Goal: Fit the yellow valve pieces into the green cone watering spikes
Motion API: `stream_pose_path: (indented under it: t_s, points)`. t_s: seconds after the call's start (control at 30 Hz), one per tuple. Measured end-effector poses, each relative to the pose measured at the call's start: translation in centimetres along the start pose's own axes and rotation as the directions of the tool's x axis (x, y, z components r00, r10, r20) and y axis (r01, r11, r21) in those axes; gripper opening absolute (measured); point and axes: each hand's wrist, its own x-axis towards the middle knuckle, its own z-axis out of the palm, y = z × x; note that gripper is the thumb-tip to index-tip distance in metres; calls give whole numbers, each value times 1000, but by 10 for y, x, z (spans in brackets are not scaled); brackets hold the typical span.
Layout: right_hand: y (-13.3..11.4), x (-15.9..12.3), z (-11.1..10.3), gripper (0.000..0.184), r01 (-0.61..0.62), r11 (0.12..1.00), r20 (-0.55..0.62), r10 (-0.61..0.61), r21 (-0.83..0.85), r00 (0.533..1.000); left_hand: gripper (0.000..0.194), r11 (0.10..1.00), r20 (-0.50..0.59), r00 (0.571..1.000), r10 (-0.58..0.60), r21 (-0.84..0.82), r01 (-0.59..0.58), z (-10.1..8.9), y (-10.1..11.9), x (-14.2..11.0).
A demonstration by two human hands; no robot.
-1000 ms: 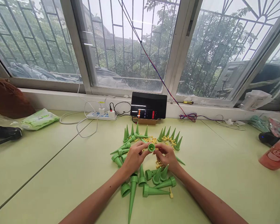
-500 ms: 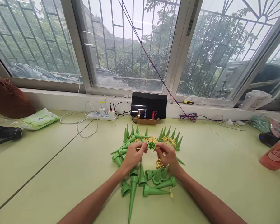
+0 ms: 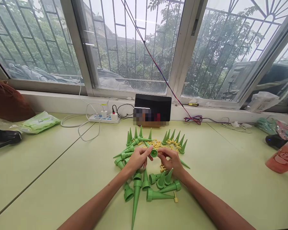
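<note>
No text can be read; print on the green packet (image 3: pixel 40 122) is blurred.

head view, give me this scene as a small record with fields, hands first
left hand: left hand grips a green piece, its open round end facing the camera
right hand: right hand has its fingertips beside that piece; what they pinch is too small to tell
upright: green cones, two groups beyond the hands, two more nearer the person
lying near: green spike, a yellow piece by its tip
left back: power strip
far right: red cup
</note>
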Motion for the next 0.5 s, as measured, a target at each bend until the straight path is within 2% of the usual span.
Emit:
stream_pose_path:
  t_s: [0.27,0.5]
  points:
    - [4,0,-1,14,23,1000,-38,-23,-3,999,40,1000,6,1000,29,10,-30,-3,5,-4]
    - [8,0,-1,13,-19,1000,-34,19,7,999,41,999,-2,1000,-8,33,8,-3,10,-6]
